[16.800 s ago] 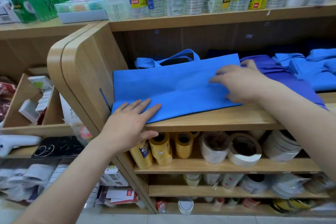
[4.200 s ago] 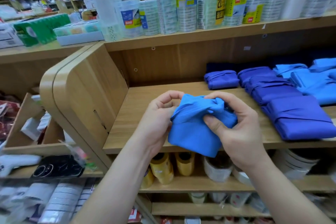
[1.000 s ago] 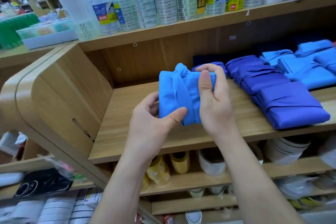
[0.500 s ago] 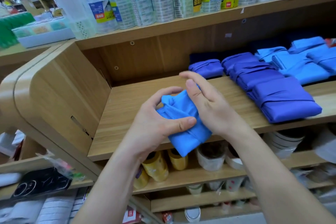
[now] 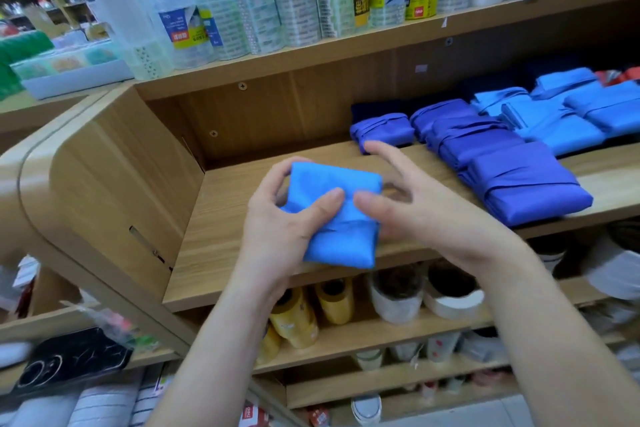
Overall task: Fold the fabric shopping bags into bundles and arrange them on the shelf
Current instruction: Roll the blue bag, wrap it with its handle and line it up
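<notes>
Gripping a folded light-blue bundle in the left hand, thumb lying across its front face and fingers curling round its far left edge. Holding it at the middle of the view, over the near part of the wooden shelf, its lower edge overlapping the shelf's front lip; not possible to tell whether touching the board. Touching the bundle's right edge with the thumb of the right hand, otherwise released: fingers spreading loose and mostly straight, index finger pointing toward the far side of the shelf, grasping nothing. Showing a band of fabric running across the bundle's lower front.

Facing, to the right on the same shelf, a row of violet-blue bundles lying flat, running from far to near, touching one another, with straps wrapped round them. Seeing farther right and farther back a cluster of light-blue bundles, just beside the violet ones.

Looking up at clear-wrapped stacks of tape standing on the top board, carrying yellow and blue labels. Looking down at yellow tape rolls and white tape rolls sitting on the shelf below, beneath the hands. Catching a black phone case lying on a lower shelf at the near left, blurred.
</notes>
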